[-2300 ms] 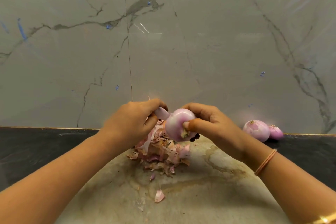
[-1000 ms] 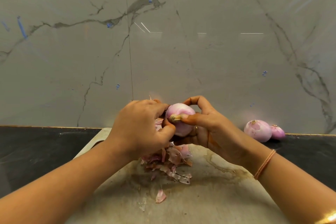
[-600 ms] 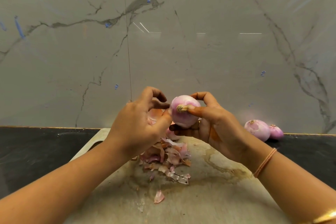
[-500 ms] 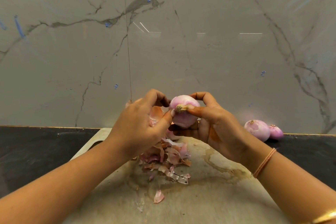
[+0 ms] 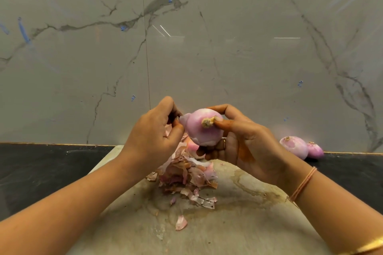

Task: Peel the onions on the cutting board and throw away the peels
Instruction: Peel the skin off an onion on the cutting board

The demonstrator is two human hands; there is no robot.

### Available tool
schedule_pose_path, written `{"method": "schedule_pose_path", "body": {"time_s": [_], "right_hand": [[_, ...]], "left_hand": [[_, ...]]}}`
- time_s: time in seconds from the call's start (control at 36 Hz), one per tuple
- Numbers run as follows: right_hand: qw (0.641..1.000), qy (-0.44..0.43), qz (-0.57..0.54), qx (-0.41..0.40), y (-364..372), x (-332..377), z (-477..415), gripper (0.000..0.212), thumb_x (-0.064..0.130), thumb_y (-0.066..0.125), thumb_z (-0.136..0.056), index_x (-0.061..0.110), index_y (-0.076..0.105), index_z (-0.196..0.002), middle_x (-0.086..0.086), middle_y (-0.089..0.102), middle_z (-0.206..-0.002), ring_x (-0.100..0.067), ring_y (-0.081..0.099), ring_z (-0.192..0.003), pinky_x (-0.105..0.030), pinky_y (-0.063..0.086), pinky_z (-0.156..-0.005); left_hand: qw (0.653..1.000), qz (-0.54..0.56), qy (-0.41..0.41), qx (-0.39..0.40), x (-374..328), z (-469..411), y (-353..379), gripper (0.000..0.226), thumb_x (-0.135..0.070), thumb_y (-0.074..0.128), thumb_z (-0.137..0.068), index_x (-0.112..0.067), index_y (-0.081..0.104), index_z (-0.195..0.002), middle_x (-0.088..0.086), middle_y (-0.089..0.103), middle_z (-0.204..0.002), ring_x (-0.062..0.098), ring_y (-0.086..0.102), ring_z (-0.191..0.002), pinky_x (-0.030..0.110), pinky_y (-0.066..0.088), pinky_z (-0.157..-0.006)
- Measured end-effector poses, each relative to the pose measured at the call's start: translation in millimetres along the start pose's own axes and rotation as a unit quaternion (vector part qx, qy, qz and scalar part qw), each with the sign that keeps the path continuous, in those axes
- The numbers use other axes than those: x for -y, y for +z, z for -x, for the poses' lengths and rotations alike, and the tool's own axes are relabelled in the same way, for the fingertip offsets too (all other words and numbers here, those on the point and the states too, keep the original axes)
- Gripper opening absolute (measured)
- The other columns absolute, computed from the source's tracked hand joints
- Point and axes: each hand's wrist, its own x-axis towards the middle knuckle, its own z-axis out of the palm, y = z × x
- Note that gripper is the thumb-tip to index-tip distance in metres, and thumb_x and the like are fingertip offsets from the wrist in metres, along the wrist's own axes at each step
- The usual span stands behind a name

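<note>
1. Nearly bare, the onion (image 5: 200,128) hangs over the cutting board (image 5: 238,223): right hand (image 5: 244,145) grips it, left hand (image 5: 151,136) pinches its tip.
2. Two peeled onions (image 5: 293,147) lie by the tabletop's (image 5: 41,172) far edge; peels (image 5: 184,174) not yet binned.

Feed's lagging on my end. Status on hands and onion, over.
Onion held in right grip, left grip pinching its pointed end. Peels piled on cutting board below. Nothing in the way.

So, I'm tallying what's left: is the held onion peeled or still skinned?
Nearly peeled: the onion shows smooth pink flesh, root nub on; the left hand pinches a flap at its tip. Far side hidden.
</note>
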Motion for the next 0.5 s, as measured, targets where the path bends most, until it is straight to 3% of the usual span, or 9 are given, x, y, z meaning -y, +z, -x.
{"method": "schedule_pose_path", "body": {"time_s": [0.14,0.33,0.42,0.5], "right_hand": [[1.000,-0.001,-0.025,0.013,-4,1,1,0.031,0.027,0.051,-0.079,0.015,0.059,-0.107,-0.020,0.064,-0.102,-0.030,0.062,-0.073,-0.032,0.052,-0.061],[1.000,0.006,-0.026,0.000,-4,0,1,0.035,0.028,0.048,-0.075,0.016,0.061,-0.105,-0.022,0.059,-0.110,-0.033,0.061,-0.082,-0.031,0.053,-0.062],[0.999,0.006,-0.035,-0.007,-4,2,1,0.040,0.025,0.056,-0.075,0.012,0.054,-0.113,-0.020,0.064,-0.102,-0.036,0.066,-0.079,-0.039,0.057,-0.071],[0.998,0.012,-0.046,-0.028,-3,3,1,0.055,0.021,0.067,-0.077,0.007,0.046,-0.126,-0.024,0.067,-0.103,-0.041,0.069,-0.081,-0.046,0.058,-0.079]], "left_hand": [[0.999,-0.025,-0.026,-0.029,6,-3,-1,0.010,-0.010,0.053,-0.091,-0.010,0.046,-0.084,0.005,0.055,-0.072,0.023,0.051,-0.066,0.033,0.040,-0.054],[0.992,-0.070,-0.087,-0.051,21,-8,-5,0.012,-0.014,0.054,-0.093,-0.010,0.047,-0.085,0.007,0.056,-0.073,0.026,0.053,-0.067,0.044,0.043,-0.056],[0.993,-0.056,-0.100,-0.015,25,-7,-6,0.006,-0.013,0.057,-0.092,-0.018,0.053,-0.092,-0.008,0.061,-0.082,0.012,0.060,-0.078,0.027,0.048,-0.065],[0.997,-0.042,-0.061,0.025,21,-6,-4,0.022,-0.005,0.056,-0.089,-0.023,0.056,-0.102,-0.016,0.060,-0.095,0.003,0.058,-0.089,0.009,0.042,-0.075]]}}
